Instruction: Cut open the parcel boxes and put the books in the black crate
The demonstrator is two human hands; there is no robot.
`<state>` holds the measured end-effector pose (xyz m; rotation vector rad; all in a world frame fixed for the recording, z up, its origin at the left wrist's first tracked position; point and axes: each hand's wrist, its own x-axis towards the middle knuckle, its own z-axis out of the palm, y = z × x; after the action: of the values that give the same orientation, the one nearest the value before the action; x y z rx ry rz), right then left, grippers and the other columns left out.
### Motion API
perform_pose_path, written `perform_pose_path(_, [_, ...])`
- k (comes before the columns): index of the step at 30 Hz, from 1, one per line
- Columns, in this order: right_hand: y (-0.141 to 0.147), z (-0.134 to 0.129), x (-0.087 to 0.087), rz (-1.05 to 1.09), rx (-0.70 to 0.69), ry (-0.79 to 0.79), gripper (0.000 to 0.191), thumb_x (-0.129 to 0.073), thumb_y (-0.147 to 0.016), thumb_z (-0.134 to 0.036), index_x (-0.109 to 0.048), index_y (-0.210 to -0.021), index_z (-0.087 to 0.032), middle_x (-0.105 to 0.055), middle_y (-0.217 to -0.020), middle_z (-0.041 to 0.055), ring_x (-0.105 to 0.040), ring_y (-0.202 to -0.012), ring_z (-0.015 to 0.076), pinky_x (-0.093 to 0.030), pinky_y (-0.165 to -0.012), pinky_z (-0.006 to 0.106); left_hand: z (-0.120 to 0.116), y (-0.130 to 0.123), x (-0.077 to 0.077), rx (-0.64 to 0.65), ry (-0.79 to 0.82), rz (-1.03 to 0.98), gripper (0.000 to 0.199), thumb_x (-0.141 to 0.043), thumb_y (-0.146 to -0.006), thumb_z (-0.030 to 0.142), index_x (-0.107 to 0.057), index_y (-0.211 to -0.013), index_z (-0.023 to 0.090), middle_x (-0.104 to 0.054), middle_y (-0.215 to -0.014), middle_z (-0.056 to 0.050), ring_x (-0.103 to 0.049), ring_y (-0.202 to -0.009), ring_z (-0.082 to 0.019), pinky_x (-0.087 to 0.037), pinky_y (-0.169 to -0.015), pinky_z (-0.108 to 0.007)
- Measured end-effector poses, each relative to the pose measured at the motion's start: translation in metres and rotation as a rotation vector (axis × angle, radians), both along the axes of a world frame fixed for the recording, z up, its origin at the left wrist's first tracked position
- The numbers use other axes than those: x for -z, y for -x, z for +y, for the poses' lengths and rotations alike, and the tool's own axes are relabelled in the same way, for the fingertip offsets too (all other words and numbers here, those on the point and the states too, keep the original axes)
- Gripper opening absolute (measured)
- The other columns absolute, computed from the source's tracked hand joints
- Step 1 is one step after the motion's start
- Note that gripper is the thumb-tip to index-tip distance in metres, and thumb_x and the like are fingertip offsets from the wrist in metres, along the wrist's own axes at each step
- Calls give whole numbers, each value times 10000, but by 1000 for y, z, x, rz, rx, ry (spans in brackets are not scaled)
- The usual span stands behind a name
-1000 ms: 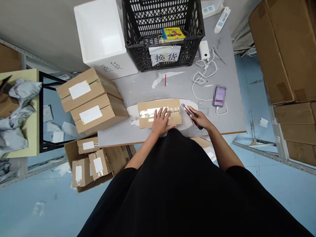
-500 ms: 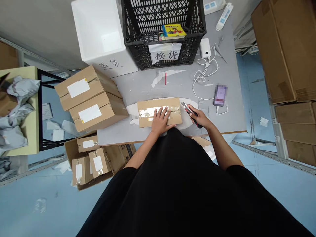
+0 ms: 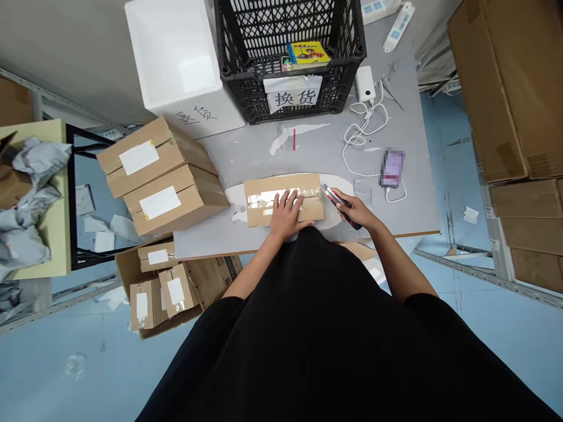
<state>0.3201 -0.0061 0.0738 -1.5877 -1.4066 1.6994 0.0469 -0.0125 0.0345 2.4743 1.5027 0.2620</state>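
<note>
A taped cardboard box [image 3: 259, 202] with a white label lies near the front edge of the grey table [image 3: 409, 205]. My left hand [image 3: 287, 217] rests on top of it, fingers spread over the label. In my right hand [image 3: 355, 211] is a black and red utility knife [image 3: 347, 217], my fingers wrapped round its handle. The blade points up and left, at the right end of the box; whether it touches the cardboard I cannot tell. White paper lies under the box.
Two labelled cartons [image 3: 193, 196] stand at the table's left. Behind are a white bin [image 3: 185, 99] and a black crate [image 3: 299, 88] holding books. A phone [image 3: 392, 169] with a white cable [image 3: 358, 138] lies at right. An open carton [image 3: 123, 264] with smaller boxes sits below left.
My right hand and the knife have shifted very slightly left, bringing the blade closer to the box's right end. My left hand stays in place on the box.
</note>
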Motion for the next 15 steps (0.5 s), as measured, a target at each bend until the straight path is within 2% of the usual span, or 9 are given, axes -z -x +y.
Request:
perform_pose_path(8, [-7,-6,9,-61,-113,-21,641,-568,-911,-290,-447,-1540,-291,-579,-651,-40,-529,-516,114,-494,-587,276,-1,-4,-1,-32,19,-9,907,-553,-798,788,-459,-1509,234,-428,-1582,-135,-292,-1514,-373,-123,-1255,-597])
perform_pose_path(12, [-16,0,4,-84,-163,-14,632,-620,-886,-283,-504,-1507,-285,-582,-605,-39,-512,-500,115,-500,-582,279,-1,-4,-3,-44,38,-14,891,-573,-792,778,-474,-1499,246,-440,-1573,-137,-299,-1511,-376,-120,-1252,-611])
perform_pose_path(15, [-21,3,-1,-106,-228,-5,634,-597,-899,-275,-480,-1521,-292,-560,-571,-53,-514,-491,114,-489,-582,271,-2,-5,-4,-54,39,-10,881,-572,-794,778,-480,-1494,251,-445,-1570,-139,-289,-1514,-384,-87,-1242,-645])
